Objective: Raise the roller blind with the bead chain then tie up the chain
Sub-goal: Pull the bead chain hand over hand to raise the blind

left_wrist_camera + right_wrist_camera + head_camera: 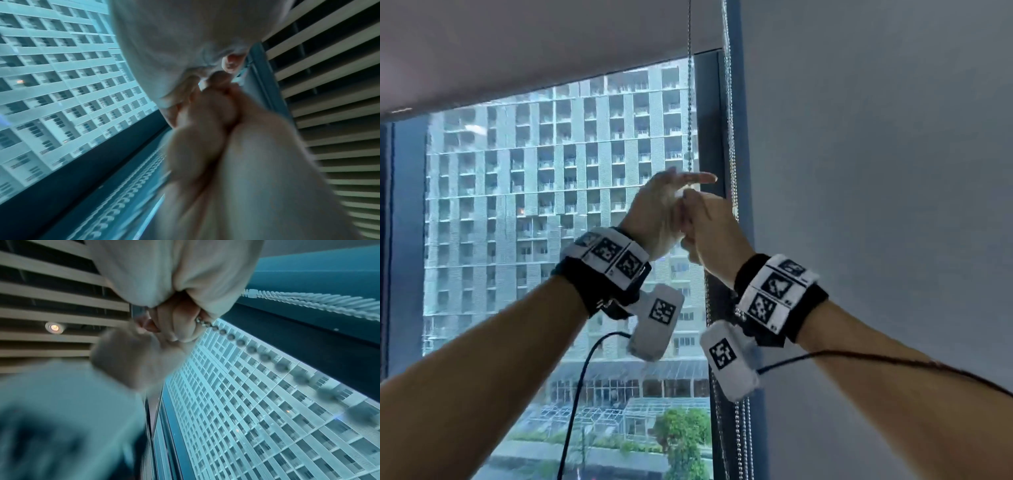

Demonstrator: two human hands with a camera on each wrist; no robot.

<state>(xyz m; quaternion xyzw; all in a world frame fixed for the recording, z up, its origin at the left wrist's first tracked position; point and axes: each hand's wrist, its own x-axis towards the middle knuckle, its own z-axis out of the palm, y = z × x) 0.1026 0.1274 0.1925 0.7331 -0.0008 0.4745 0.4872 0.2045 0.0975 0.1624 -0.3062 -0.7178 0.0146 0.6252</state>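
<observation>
The blind [534,51] is up, clearing most of the window [558,212]. Both hands meet at the chain [690,102] by the frame: the right hand [710,229] pinches it, the left hand [661,209] touches with fingers [698,177] straight. The tie looks unfinished.

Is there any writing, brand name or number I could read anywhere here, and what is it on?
No readable words, brands or numbers in any view.
Black-and-white square code patterns, not text: on the left wristband, the right wristband and the two white camera units hanging below the wrists.
Tiny dark marks beside those patterns on the bands: too small to read.
The building outside shows no legible sign.
</observation>
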